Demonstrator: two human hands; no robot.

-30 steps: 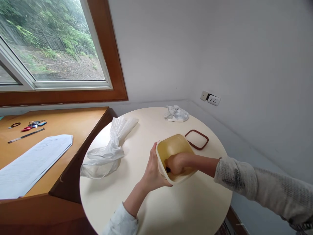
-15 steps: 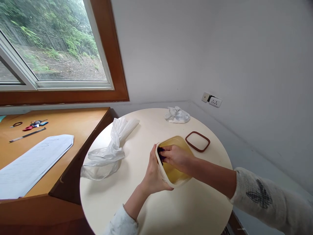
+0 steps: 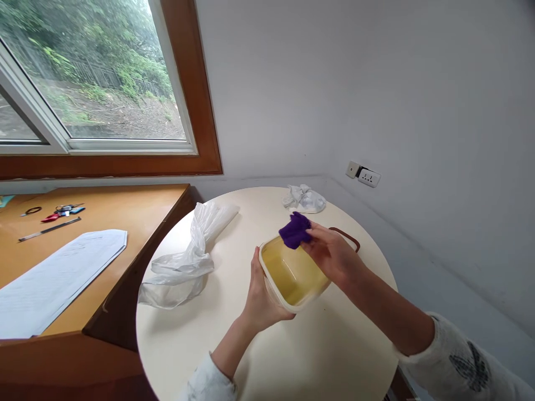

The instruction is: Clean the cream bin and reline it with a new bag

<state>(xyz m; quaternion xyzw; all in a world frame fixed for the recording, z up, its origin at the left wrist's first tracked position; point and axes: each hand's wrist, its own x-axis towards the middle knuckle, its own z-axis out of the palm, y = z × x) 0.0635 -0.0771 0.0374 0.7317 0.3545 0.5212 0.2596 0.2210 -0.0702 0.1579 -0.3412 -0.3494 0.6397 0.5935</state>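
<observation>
My left hand (image 3: 265, 301) grips a pale yellow plastic container (image 3: 288, 275) by its left side and lower corner, tilting its open top toward me. Bunched in the fingertips of my right hand (image 3: 332, 250) is a small purple cloth (image 3: 295, 230), held above the container's far rim. The inside of the container shows smooth yellow walls. Behind my right hand, a brown rectangular ring (image 3: 350, 238) lies on the round table, partly hidden by that hand.
On the round white table (image 3: 334, 345) lie a crumpled clear plastic bag (image 3: 184, 270) at left and a white bag (image 3: 305, 199) at the back. A wooden desk (image 3: 137, 203) stands left with papers (image 3: 75, 273), a pen (image 3: 49, 229) and keys (image 3: 64, 210). A wall socket (image 3: 369, 177) is behind.
My right hand has come out of the container with the purple cloth, moving up and right. The container has shifted slightly, still in my left hand.
</observation>
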